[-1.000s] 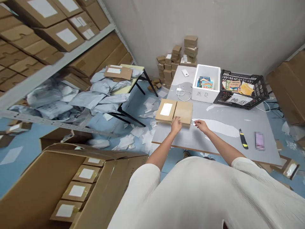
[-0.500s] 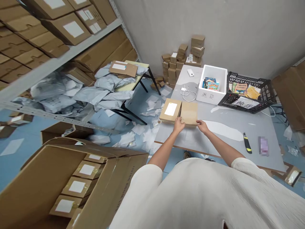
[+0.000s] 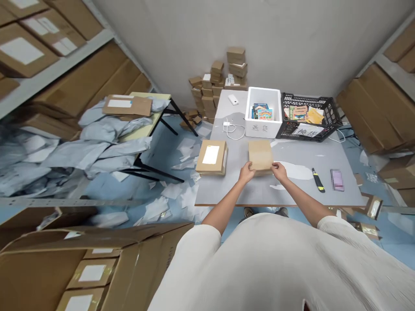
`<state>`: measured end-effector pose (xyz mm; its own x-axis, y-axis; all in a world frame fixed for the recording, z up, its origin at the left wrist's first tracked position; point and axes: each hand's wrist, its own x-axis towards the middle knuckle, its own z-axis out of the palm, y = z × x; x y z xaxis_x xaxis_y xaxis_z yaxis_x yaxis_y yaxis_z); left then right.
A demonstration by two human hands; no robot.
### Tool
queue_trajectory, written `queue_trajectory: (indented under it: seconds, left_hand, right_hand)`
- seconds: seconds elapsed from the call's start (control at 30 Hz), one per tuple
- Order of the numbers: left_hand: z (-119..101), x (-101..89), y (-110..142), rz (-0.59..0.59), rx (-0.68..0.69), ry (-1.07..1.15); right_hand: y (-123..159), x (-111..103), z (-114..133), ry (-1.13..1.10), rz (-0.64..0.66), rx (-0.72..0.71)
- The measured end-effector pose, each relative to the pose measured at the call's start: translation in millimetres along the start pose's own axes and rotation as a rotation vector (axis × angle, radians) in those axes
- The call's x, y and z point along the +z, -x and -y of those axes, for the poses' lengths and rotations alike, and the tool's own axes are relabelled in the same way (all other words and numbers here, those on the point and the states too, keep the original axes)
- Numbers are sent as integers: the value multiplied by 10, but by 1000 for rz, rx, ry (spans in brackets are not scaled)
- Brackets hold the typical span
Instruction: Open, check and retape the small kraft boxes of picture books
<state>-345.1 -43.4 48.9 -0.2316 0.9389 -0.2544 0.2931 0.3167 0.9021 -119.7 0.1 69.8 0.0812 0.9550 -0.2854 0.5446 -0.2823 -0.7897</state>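
A plain brown cardboard box [image 3: 260, 154] lies on the grey table [image 3: 240, 192], gripped at its near corners by both hands. My left hand [image 3: 247, 172] is closed on the near left corner. On the near right corner, my right hand [image 3: 279, 171] holds with its fingers pinched. The undersides of the fingers are partly hidden. To the left, apart from my hands, lies another cardboard box [image 3: 210, 158] with a white label on top. A utility knife [image 3: 318, 180] with black and yellow parts rests on the table to the right.
Behind the box stand a white foam bin [image 3: 263, 128] and a black crate [image 3: 308, 134] holding colourful packets. A white cable [image 3: 235, 131] lies nearby. Far right is a blurred purple object [image 3: 337, 179]. A large open carton [image 3: 152, 259] with labelled boxes stands at lower left.
The plain box has moved right, away from the labelled box, with both hands on it. A gap of table now separates the two boxes. The view has turned right.
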Motion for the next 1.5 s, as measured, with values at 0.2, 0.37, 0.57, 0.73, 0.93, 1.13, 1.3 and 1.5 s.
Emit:
queue_trajectory:
  seconds: [0.2,0.37,0.57,0.73,0.93,1.13,1.3,1.5]
  left_hand:
    - [-355,662,-32,115,40,-27]
    - [-572,1184,-13,166,24,-40]
    - [-672,1604,-24,165,-2,-110]
    - [-666,1732,-37,59,-64,-236]
    - [-600,1841,234,-160,-118,-224]
    - [-574,2017,476,-35,-209,-152]
    - [-574,2075,442,-31,-242,-96]
    - [-582,1898,204,-97,-215,-53]
  right_hand:
    - [-49,-647,-390,-33,-115,83]
    - [-127,-1118,-724,-49,-170,107]
    - [-263,-1475,-1143,-27,-85,143]
    - [-565,-1615,-1344,-14,29,46]
    - [-1164,-1691,-1245,215,118,-252]
    - [-1701,-1696,-992,489,264,-365]
    - [-1877,-1770,-915,561,297,-366]
    - [-1590,-1856,-968,486,189,-241]
